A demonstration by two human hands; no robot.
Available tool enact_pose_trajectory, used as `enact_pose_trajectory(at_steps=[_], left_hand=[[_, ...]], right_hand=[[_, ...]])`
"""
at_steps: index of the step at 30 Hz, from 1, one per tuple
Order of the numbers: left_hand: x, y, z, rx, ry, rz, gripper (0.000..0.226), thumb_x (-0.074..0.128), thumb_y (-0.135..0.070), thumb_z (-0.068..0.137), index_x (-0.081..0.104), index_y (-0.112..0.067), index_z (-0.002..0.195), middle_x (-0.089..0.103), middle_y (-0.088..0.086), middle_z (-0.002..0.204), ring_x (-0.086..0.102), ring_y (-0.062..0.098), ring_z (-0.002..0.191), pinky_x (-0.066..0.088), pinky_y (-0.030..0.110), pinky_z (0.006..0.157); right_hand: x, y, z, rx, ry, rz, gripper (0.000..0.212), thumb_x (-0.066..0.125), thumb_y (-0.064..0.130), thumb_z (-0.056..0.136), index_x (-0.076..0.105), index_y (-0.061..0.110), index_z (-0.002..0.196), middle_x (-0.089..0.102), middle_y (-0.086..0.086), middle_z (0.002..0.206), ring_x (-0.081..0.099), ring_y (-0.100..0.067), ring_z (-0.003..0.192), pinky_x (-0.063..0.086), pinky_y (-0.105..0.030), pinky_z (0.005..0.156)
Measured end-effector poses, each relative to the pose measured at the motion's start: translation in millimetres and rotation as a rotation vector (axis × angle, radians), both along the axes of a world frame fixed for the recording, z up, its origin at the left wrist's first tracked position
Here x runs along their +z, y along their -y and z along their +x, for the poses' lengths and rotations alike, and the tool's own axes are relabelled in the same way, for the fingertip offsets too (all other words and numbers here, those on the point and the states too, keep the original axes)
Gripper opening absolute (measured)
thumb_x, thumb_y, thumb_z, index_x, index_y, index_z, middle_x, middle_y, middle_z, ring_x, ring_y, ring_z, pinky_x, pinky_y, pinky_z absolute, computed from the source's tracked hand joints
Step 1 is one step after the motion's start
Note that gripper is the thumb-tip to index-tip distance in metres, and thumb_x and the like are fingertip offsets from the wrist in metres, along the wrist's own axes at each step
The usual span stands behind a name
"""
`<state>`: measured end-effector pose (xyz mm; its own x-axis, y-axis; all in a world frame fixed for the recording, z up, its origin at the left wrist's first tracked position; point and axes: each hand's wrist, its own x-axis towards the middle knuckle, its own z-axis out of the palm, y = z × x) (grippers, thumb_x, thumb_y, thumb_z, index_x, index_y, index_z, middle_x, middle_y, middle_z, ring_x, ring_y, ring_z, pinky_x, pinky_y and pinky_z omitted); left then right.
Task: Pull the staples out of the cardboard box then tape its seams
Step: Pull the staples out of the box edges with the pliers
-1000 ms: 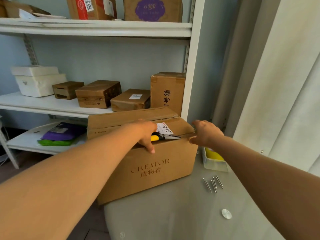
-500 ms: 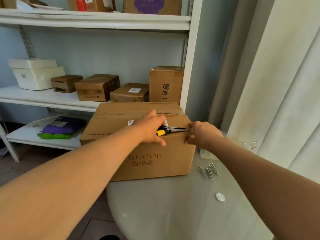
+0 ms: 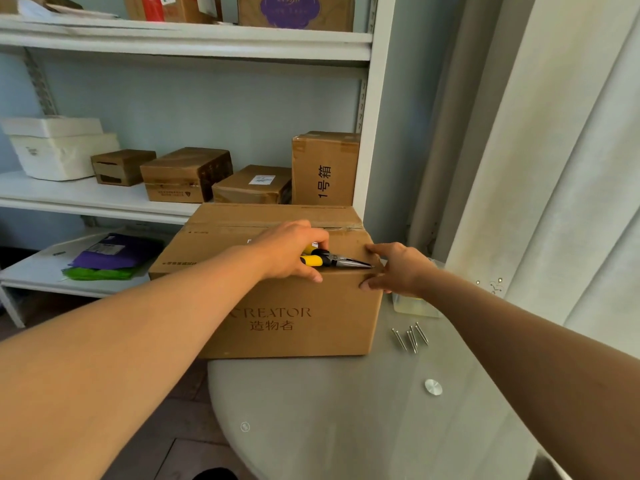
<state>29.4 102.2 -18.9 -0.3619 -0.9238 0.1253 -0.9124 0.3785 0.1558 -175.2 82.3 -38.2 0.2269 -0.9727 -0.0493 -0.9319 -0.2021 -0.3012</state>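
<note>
1. The box (image 3: 277, 306) sits at the back edge of the round surface (image 3: 346, 410), just in front of the shelf (image 3: 86, 199), its printed side facing the person.
2. The left hand (image 3: 289, 249) lies over the box's top front edge, fingers curled round the yellow handles of the pliers (image 3: 332, 260).
3. The pliers lie along that edge, their thin nose pointing right and ending at the box's near right corner.
4. The right hand (image 3: 398, 268) grips that corner, thumb on top and fingers on the front face, just beside the plier tips.
5. A few nails (image 3: 410, 337) lie on the surface right of the box, apart from both hands.
</note>
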Motion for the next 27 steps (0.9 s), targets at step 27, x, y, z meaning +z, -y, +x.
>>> enact_pose_trajectory(at_steps=[27], left_hand=[[10.3, 13.0, -0.5, -0.083, 0.123, -0.007, 0.056, 0.063, -0.052, 0.079, 0.049, -0.034, 0.131, 0.046, 0.000, 0.116, 0.042, 0.018, 0.112, 0.038, 0.037, 0.095]], right_hand=[[2.0, 6.0, -5.1, -0.019, 0.023, 0.003, 0.079, 0.077, 0.039, 0.076, 0.036, 0.031, 0.144, 0.060, 0.003, 0.117, 0.069, -0.008, 0.063, 0.052, -0.038, 0.090]])
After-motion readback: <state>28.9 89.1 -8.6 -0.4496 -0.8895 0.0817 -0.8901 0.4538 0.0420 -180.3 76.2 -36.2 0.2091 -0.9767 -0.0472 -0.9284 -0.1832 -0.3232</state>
